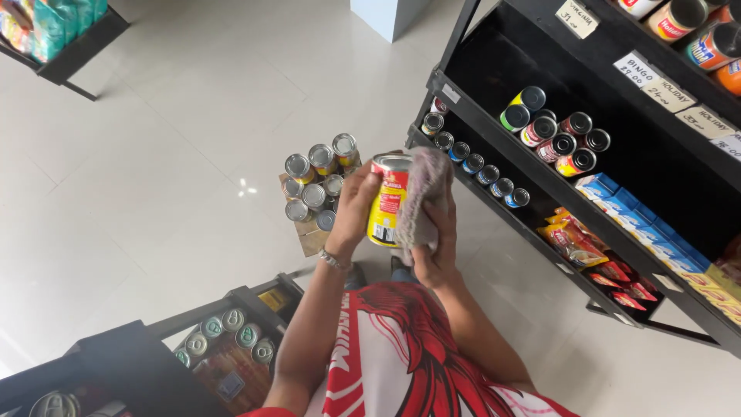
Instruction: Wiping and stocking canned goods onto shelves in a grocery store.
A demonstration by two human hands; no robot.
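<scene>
At three o'clock we see the black shelf rack (pixel 494 104), its tiers holding rows of small cans and flat packets. At twelve o'clock of our hands a cluster of silver-topped cans (pixel 316 185) stands on the pale floor. In the middle, our left hand (pixel 353 208) wraps closed around a yellow-and-red can (pixel 388 201), held upright at chest height. Our right hand (pixel 436 247) closes on a greyish cloth (pixel 423 189), pressed against the can's three o'clock side. We judge the can could slip from the one-handed hold if the cloth pushes hard, and fall onto the cluster below.
</scene>
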